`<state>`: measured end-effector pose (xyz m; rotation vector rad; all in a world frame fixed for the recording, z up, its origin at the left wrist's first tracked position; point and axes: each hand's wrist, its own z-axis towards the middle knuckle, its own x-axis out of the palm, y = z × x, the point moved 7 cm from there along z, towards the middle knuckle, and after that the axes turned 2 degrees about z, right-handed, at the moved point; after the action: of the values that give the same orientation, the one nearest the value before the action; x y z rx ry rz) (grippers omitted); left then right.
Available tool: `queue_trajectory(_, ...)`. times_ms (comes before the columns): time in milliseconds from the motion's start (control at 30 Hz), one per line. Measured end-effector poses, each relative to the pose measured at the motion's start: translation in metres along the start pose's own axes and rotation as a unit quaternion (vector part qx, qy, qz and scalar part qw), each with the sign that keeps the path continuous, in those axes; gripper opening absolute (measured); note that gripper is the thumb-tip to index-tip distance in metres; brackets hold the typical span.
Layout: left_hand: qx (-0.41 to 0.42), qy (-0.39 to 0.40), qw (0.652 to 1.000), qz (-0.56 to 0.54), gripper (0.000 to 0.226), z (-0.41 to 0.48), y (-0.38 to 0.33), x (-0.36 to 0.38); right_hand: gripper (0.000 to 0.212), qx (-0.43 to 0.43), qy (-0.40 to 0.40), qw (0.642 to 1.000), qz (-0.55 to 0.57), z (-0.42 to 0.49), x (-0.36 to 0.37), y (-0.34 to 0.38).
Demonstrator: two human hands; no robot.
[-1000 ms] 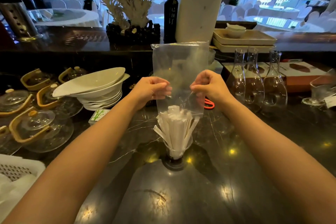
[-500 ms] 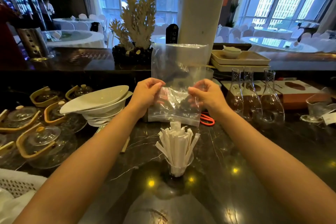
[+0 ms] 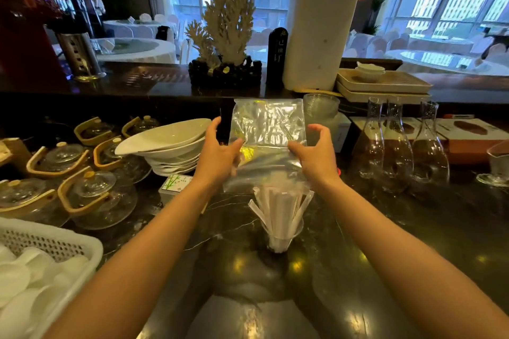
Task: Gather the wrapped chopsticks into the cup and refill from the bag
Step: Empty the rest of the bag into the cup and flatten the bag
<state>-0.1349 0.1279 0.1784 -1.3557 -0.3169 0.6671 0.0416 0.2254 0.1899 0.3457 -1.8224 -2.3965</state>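
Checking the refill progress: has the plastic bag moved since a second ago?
Yes. The plastic bag, then draped over the wrapped chopsticks in the cup, is now lifted nearly clear of their tips.

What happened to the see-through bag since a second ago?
The clear plastic bag, empty, was lifted off the white wrapped chopsticks and is being folded over. Left hand and right hand keep their grip. The small cup stayed put, still full.

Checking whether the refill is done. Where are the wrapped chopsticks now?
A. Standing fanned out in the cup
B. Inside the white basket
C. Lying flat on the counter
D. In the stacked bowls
A: the wrapped chopsticks stand fanned out in the cup, under the clear bag.
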Motion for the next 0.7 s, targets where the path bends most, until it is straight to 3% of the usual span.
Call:
queue_trajectory(133,-0.050,0.110,0.977,-0.176,0.039,0.000,-0.014,0.006,0.023,0.139,0.047,0.985,0.090,0.008,-0.008,-0.009)
queue_trajectory(233,-0.007,0.144,0.981,-0.128,0.044,0.004,-0.028,0.012,0.011,0.201,0.053,0.964,0.166,0.013,-0.014,-0.007)
queue_trajectory(333,0.041,0.145,0.988,-0.023,0.034,0.017,-0.041,0.021,0.029,0.230,0.077,0.923,0.299,0.024,-0.020,0.001)
queue_trajectory(433,0.061,0.147,0.987,0.005,0.023,0.037,-0.053,0.033,0.041,0.238,0.131,0.895,0.355,0.035,-0.031,0.010)
queue_trajectory(500,0.072,0.142,0.987,0.023,0.012,0.054,-0.061,0.042,0.041,0.216,0.152,0.910,0.321,0.046,-0.040,0.015)
queue_trajectory(600,0.091,0.117,0.988,0.044,0.012,0.083,-0.068,0.058,0.027,0.124,0.130,0.979,0.091,0.071,-0.058,0.015)
queue_trajectory(700,0.087,0.109,0.989,0.039,0.015,0.111,-0.067,0.075,0.005,0.063,0.097,0.991,-0.066,0.095,-0.069,0.008)
